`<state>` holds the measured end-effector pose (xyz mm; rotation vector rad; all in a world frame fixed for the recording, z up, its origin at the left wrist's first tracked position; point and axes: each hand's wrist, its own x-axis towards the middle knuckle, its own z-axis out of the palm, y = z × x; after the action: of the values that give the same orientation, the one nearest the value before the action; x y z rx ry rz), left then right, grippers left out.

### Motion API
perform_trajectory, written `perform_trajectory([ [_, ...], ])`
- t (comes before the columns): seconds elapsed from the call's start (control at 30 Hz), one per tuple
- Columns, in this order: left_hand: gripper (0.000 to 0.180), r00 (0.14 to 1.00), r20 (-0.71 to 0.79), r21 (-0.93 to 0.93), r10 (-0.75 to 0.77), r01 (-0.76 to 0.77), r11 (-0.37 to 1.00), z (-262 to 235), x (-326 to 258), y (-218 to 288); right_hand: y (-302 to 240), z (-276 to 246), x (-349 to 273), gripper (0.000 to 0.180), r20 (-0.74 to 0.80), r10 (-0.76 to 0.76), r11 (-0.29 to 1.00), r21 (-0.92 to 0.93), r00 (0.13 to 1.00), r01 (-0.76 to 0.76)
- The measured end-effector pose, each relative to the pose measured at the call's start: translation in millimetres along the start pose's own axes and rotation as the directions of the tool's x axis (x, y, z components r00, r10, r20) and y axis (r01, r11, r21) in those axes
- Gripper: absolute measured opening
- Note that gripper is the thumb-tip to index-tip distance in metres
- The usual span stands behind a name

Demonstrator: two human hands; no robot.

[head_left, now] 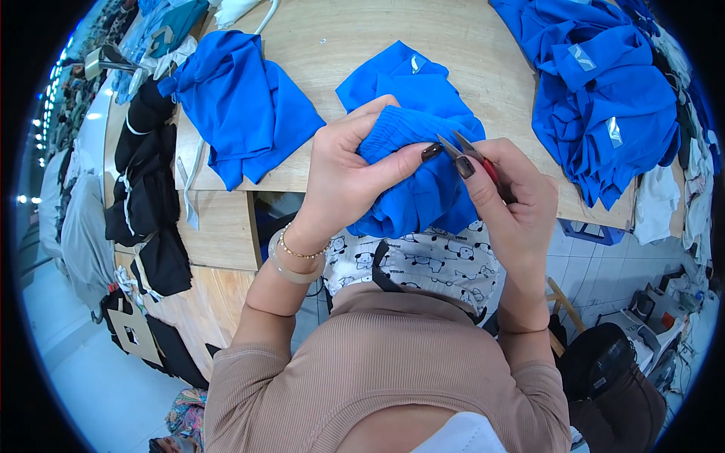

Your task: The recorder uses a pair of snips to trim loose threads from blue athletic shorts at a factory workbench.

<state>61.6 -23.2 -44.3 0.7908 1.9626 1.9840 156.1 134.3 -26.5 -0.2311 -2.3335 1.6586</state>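
Bright blue shorts or trousers (411, 192) with a gathered elastic waistband hang over the table's front edge, part of the cloth lying on the tabletop. My left hand (359, 155) is closed on the waistband, its thumb pressed along the gathered edge. Red-handled thread snips (487, 167) sit in my right hand (517, 192), fingers wrapped round them. The pointed metal blades meet the waistband close to my left thumb tip. Whether a thread lies between the blades is too small to tell.
Another blue garment (245, 109) lies to the left on the wooden table (302, 49). A heap of blue garments (604, 98) with small silvery labels covers the right side. Black cloth bundles (143, 166) hang at the left; a black chair (604, 370) stands at lower right.
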Motion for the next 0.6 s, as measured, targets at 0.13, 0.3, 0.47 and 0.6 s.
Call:
perform_trajectory([
  [0.13,0.012,1.0,0.012,-0.06,-0.018,0.019,0.998,0,0,1,4,2,-1,0.006,0.003,-0.002,0.992,0.123,1.0,0.002],
  [0.3,0.011,0.997,0.043,-0.121,-0.059,0.063,0.991,-1,1,-1,9,5,-2,0.006,-0.017,-0.06,0.981,0.186,0.998,0.062],
  [0.47,0.011,0.997,0.073,-0.048,0.021,-0.017,0.999,0,3,-3,10,1,-3,0.008,0.004,-0.017,0.937,0.35,1.0,0.014],
  [0.6,0.012,0.998,0.063,0.001,0.028,-0.028,1.0,-1,1,-6,0,-3,2,0.007,-0.104,-0.062,0.931,0.353,0.993,0.095],
])
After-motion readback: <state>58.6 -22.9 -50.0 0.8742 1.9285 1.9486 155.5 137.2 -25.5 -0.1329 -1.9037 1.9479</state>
